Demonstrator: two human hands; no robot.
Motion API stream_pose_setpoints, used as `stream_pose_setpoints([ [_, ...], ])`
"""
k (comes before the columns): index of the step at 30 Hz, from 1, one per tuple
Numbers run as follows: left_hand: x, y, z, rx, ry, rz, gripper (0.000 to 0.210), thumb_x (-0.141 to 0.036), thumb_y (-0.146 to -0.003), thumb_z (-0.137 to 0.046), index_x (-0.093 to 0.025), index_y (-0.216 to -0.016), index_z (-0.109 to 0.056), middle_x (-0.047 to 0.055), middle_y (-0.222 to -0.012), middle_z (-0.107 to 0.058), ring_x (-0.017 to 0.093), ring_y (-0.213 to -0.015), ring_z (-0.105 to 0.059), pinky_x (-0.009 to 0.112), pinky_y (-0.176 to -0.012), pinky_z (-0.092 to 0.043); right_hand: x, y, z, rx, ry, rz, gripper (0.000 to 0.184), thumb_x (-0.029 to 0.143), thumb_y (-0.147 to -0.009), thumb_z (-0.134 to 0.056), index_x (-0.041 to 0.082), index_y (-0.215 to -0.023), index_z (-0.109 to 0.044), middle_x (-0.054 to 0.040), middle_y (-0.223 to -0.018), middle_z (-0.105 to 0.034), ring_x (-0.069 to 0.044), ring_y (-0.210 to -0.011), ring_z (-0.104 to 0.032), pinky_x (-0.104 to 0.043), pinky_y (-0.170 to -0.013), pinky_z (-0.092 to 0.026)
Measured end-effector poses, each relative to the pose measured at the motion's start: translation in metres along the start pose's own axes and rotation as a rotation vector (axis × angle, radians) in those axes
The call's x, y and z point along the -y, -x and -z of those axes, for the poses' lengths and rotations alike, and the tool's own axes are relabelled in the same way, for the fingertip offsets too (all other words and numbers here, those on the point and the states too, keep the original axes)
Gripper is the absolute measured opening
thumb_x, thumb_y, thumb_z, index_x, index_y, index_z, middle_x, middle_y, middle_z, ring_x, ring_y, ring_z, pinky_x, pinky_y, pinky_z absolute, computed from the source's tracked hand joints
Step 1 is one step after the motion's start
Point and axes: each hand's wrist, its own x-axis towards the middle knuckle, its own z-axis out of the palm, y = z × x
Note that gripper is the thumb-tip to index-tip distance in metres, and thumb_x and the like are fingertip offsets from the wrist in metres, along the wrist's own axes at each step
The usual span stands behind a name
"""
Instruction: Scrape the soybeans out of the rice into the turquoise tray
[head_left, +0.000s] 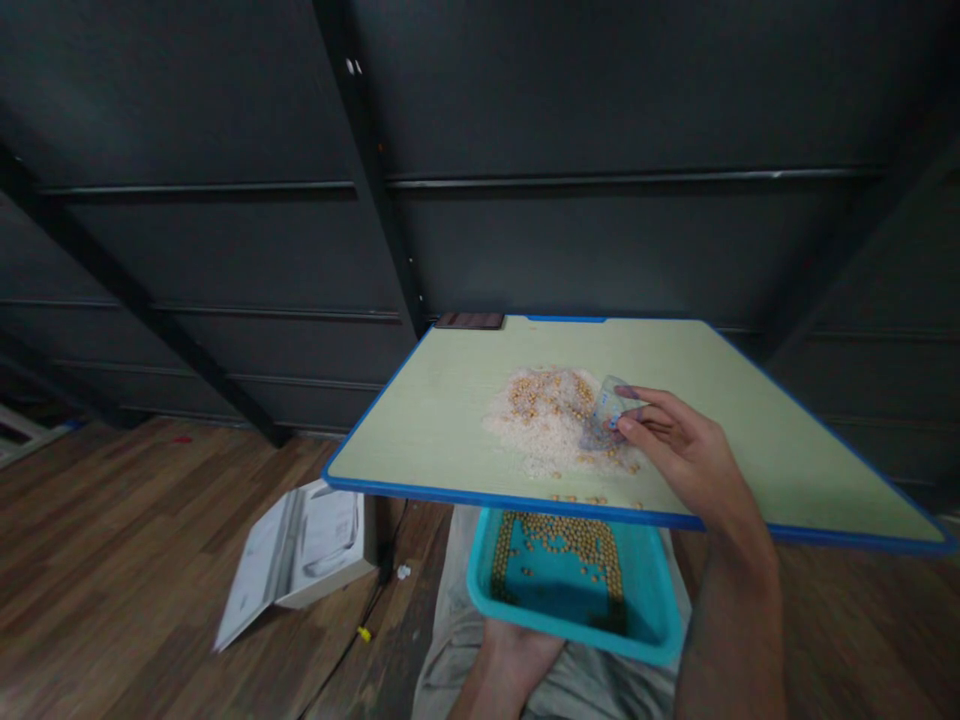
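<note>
"Plastic, clear and thin, in the right hand (667, 435)?"

"Yes, the clear piece (604, 402) is pinched between thumb and fingers, reaching left past the fingertips."

"Any lettering?"

"Small blue marks beside the thumb tip, too small to read."

"Does it touch the pile?"

"It looks to be against the right side of the white grains (544, 435), but blur makes contact hard to judge. Yellow beans (531, 393) are strewn over the heap, with several near the front edge of the table (787, 460)."

"And the left hand (525, 645)?"

"Under the turquoise basin (570, 628); its fingers are hidden, so I can't tell how they stand. More beans lie in the basin."

"Farther out?"

"One dark flat thing (470, 321) at the table's far left corner, and an open white box (334, 540) on the wooden floor (112, 550)."
</note>
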Motion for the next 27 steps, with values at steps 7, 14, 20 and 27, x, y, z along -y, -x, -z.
stream_pose_setpoints([
  [7, -0.002, 0.001, -0.01, -0.034, -0.006, 0.002, 0.031, -0.029, -0.086, -0.058, -0.027, -0.114, -0.071, 0.004, -0.11, -0.08, 0.03, -0.121, -0.064, 0.053, -0.113, -0.04, -0.003, 0.0, 0.0, -0.01, -0.008, 0.008, 0.034, 0.031, -0.088, -0.07, 0.023, -0.121, -0.066, -0.0039, -0.091, -0.073, -0.02, -0.082, -0.07, -0.037, -0.077, -0.059],
  [14, -0.004, 0.004, -0.017, -0.048, 0.002, 0.021, 0.03, -0.035, -0.083, -0.06, -0.025, -0.108, -0.072, 0.007, -0.104, -0.081, 0.031, -0.12, -0.064, 0.055, -0.112, -0.041, 0.003, 0.005, 0.001, -0.019, 0.028, 0.067, 0.033, 0.027, -0.091, -0.067, 0.026, -0.124, -0.068, -0.0044, -0.101, -0.072, -0.018, -0.087, -0.067, -0.033, -0.077, -0.057],
  [20, -0.004, 0.004, -0.019, -0.103, -0.061, 0.003, 0.031, -0.038, -0.077, -0.066, -0.026, -0.105, -0.072, 0.008, -0.1, -0.082, 0.032, -0.12, -0.064, 0.054, -0.113, -0.042, 0.021, 0.011, 0.007, -0.024, 0.174, 0.157, 0.023, 0.026, -0.089, -0.069, 0.028, -0.112, -0.073, -0.0029, -0.098, -0.074, -0.018, -0.084, -0.066, -0.033, -0.074, -0.052],
  [27, -0.007, 0.008, -0.029, -0.202, -0.154, -0.012, 0.031, -0.041, -0.075, -0.066, -0.028, -0.103, -0.072, 0.005, -0.098, -0.082, 0.032, -0.113, -0.068, 0.053, -0.113, -0.041, 0.026, 0.008, -0.003, 0.146, 0.172, 0.196, 0.024, 0.023, -0.094, -0.061, 0.027, -0.114, -0.073, -0.0035, -0.101, -0.071, -0.019, -0.093, -0.065, -0.034, -0.079, -0.049],
])
